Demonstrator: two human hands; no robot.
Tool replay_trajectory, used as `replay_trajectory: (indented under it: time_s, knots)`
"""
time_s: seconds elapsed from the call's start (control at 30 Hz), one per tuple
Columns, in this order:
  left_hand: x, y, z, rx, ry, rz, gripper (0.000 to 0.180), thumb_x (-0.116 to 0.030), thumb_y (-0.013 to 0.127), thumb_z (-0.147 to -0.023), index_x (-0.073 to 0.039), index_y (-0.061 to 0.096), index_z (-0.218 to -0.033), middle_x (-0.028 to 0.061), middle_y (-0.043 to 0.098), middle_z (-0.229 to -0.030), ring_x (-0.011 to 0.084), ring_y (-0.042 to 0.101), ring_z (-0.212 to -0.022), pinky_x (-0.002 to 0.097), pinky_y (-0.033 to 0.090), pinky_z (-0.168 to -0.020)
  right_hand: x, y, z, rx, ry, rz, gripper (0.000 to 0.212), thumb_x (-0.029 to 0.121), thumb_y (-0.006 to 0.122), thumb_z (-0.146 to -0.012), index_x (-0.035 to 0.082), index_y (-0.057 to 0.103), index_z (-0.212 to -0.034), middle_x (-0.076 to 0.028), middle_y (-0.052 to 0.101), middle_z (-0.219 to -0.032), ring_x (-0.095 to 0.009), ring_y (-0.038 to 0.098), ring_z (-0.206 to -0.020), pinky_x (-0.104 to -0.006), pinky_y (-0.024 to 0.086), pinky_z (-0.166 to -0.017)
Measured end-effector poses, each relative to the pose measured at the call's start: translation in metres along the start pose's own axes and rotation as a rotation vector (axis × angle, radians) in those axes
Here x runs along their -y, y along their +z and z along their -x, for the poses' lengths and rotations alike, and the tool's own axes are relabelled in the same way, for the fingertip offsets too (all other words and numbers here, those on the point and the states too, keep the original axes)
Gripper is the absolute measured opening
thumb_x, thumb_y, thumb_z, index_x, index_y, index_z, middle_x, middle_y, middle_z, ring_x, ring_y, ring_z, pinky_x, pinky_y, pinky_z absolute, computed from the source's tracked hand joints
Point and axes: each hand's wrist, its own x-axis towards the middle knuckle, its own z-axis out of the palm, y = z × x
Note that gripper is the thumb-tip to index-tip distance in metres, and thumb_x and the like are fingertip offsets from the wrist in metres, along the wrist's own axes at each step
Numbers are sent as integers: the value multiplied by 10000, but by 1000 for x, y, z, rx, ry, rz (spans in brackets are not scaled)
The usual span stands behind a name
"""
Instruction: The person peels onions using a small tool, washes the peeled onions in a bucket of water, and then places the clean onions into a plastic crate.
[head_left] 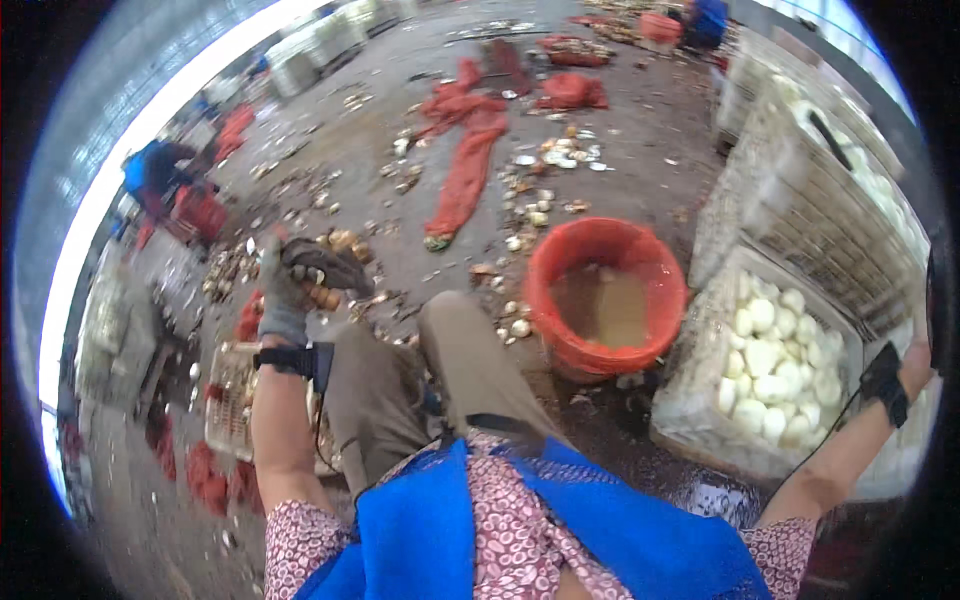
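My left hand [285, 285], in a grey glove with a dark strap at the wrist, is stretched forward beside my left knee. Close to its fingers is a dark, long shape [345, 268], perhaps a shoe, with onions [348, 243] just beyond. Blur hides whether the fingers grip anything. My right hand [914, 372] reaches far out to the right, at the outer side of a white plastic crate [688, 392] full of peeled white onions [770, 375]. Its fingers are lost at the dark rim of the picture, near a dark upright shape [936, 295].
A red bucket [550, 345] of murky water stands ahead of my knees. More white crates [780, 175] are stacked at right. Red mesh bags [465, 180], peels and loose onions litter the floor. A pale basket [228, 425] is at left; a person in blue [155, 170] works farther off.
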Motion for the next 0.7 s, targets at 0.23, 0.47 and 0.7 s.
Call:
replay_trajectory:
  time_s: [0.23,0.47,0.7]
  knots:
    - [-51,-132,48,-312,134,20,366,-426,540,-918,-74,626,-861,23,659,-715,144,623,-571,280,511,-491,-258,-20,-43,739,637,229,566,192,437,-962,-34,247,-1445,-193,285,-1506,-323,302,-1375,-448,263,-1141]
    - [-108,-219,148,-655,349,-75,317,-406,537,-930,-116,597,-817,-31,530,-572,63,466,-434,189,394,-392,-452,55,4,-84,383,348,512,206,379,-986,-117,309,-1377,-256,309,-1470,-387,309,-1361,-507,270,-1131]
    - [-98,-295,236,-588,195,113,407,-447,479,-955,-152,526,-679,-28,511,-557,112,519,-469,219,432,-449,-667,87,0,288,843,198,386,198,401,-977,-96,487,-1211,-261,486,-1317,-403,484,-1209,-527,376,-1050]
